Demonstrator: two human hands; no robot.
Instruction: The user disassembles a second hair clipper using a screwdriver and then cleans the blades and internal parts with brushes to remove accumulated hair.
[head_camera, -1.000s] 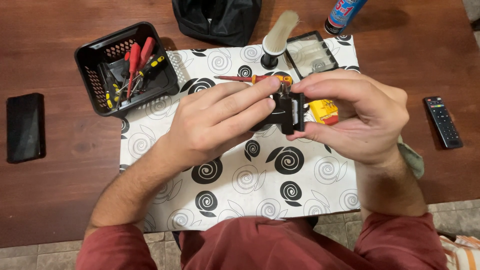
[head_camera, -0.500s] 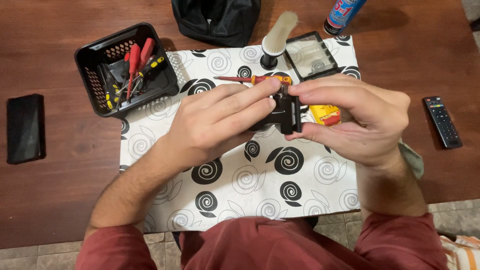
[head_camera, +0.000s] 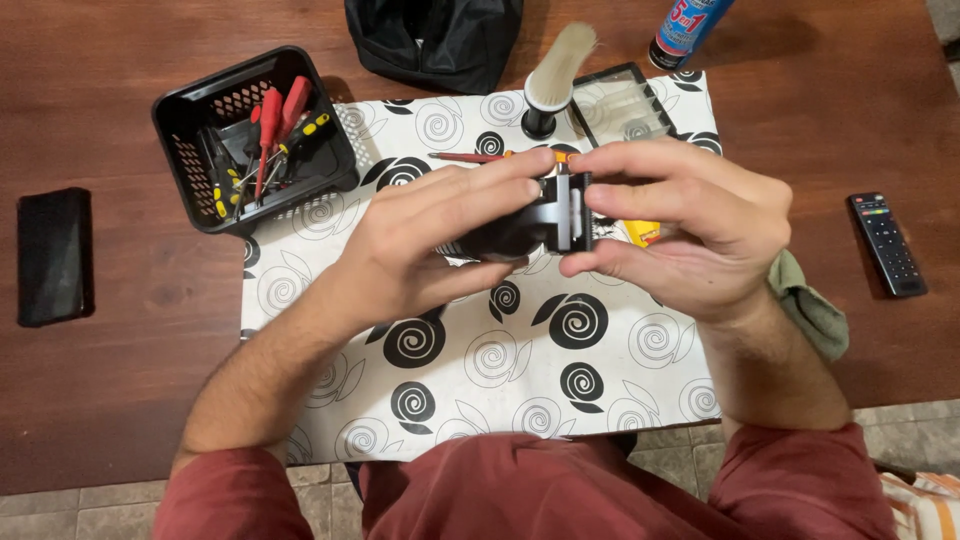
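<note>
Left hand (head_camera: 430, 245): closed around the rounded black body of a hair clipper (head_camera: 535, 222), fingers laid along its top, thumb underneath.
Right hand (head_camera: 690, 235): closed on the clipper's head end, the blade part pinched between fingertips above and thumb below.
Hair clipper: held clear of the mat, above its upper middle, between both hands; the blade end is turned to the right hand.
Progress: the blade part appears seated on the body or nearly so; whether it is being pressed on or pulled off cannot be told. The work is judged to be mid-way, since the tools are laid out and nothing is put away.
Change from earlier frames: the same two-handed grip is kept; the hands have shifted only slightly, and the surroundings are unmoved.
Mat (head_camera: 520, 360): white with black spirals, spread on the brown bench (head_camera: 120, 380).
Just behind the hands: a red-handled screwdriver (head_camera: 465, 157), a small yellow item (head_camera: 642, 232) partly hidden, a cleaning brush (head_camera: 555, 80) standing upright, a clear tray (head_camera: 620, 102).
Further out: a black basket (head_camera: 250, 135) of screwdrivers at the left, a phone (head_camera: 52, 255), a spray can (head_camera: 690, 28), a black bag (head_camera: 435, 40), a remote control (head_camera: 887, 243), a green cloth (head_camera: 810, 305).
</note>
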